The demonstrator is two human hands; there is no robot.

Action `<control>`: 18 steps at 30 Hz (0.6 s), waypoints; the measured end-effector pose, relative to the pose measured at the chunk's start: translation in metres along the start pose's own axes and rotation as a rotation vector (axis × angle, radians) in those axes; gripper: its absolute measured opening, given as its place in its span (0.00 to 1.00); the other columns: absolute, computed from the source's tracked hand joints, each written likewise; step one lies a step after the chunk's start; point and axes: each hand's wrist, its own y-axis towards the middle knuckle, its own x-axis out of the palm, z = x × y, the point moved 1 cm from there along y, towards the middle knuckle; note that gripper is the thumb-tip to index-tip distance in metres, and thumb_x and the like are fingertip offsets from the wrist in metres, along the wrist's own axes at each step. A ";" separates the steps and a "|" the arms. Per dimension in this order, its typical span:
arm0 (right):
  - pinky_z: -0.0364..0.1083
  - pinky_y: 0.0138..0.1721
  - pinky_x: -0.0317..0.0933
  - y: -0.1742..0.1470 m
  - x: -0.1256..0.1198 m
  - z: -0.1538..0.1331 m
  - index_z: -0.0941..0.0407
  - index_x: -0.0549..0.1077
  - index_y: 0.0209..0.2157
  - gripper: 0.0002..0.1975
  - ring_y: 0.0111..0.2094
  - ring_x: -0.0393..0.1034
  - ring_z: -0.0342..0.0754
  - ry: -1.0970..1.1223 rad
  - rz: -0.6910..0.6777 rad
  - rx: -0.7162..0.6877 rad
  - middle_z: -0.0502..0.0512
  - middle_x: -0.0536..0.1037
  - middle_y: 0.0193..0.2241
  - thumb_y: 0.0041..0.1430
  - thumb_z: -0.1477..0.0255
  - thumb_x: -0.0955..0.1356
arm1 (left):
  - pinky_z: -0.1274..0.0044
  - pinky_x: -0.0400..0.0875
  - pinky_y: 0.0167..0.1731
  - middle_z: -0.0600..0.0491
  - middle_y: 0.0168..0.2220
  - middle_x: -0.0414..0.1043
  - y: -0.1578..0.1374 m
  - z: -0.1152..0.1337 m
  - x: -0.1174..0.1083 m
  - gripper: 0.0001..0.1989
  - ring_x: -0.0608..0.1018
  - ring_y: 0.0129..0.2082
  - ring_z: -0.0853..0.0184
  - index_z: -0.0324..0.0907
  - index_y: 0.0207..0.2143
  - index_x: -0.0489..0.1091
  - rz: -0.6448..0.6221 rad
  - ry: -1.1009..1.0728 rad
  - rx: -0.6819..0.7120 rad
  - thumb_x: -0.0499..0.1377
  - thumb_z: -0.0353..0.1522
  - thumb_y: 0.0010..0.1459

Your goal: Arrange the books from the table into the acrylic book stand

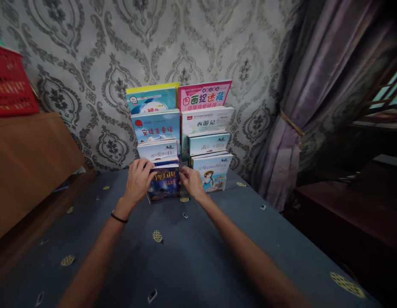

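Books stand upright in two stepped columns against the wall. At the front of the left column is a dark blue book with gold lettering. My left hand is closed on its upper left corner, thumb in front and fingers over the top. At its right edge, my right hand pinches with bent fingers, partly hidden from view. Just behind stands a pale book, then a blue book. In the right column, a light blue book with a girl in a yellow hat stands beside my right hand.
A blue cloth with yellow prints covers the table. At left are a wooden cabinet and a red plastic basket. A tied purple curtain hangs at right. Patterned wallpaper lies behind the books.
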 end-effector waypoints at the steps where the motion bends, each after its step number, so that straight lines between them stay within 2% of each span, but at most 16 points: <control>1: 0.43 0.27 0.58 0.000 0.000 0.000 0.52 0.69 0.27 0.06 0.23 0.73 0.48 -0.011 0.006 0.002 0.47 0.73 0.18 0.58 0.72 0.63 | 0.66 0.64 0.48 0.45 0.45 0.71 0.000 -0.001 0.000 0.08 0.68 0.47 0.55 0.42 0.43 0.70 0.002 -0.005 0.003 0.55 0.36 0.66; 11: 0.43 0.28 0.58 0.001 -0.002 -0.002 0.53 0.72 0.27 0.07 0.26 0.72 0.49 -0.112 0.023 -0.002 0.50 0.74 0.21 0.57 0.74 0.64 | 0.68 0.64 0.44 0.47 0.42 0.72 0.001 -0.004 0.006 0.09 0.70 0.43 0.58 0.43 0.43 0.71 0.015 0.007 0.003 0.55 0.36 0.67; 18: 0.43 0.29 0.57 -0.005 0.004 -0.005 0.54 0.74 0.35 0.09 0.27 0.71 0.49 -0.178 0.074 0.006 0.51 0.76 0.23 0.59 0.76 0.62 | 0.66 0.63 0.44 0.46 0.40 0.74 0.002 -0.002 0.002 0.10 0.70 0.42 0.56 0.42 0.43 0.72 0.015 0.125 0.064 0.55 0.36 0.66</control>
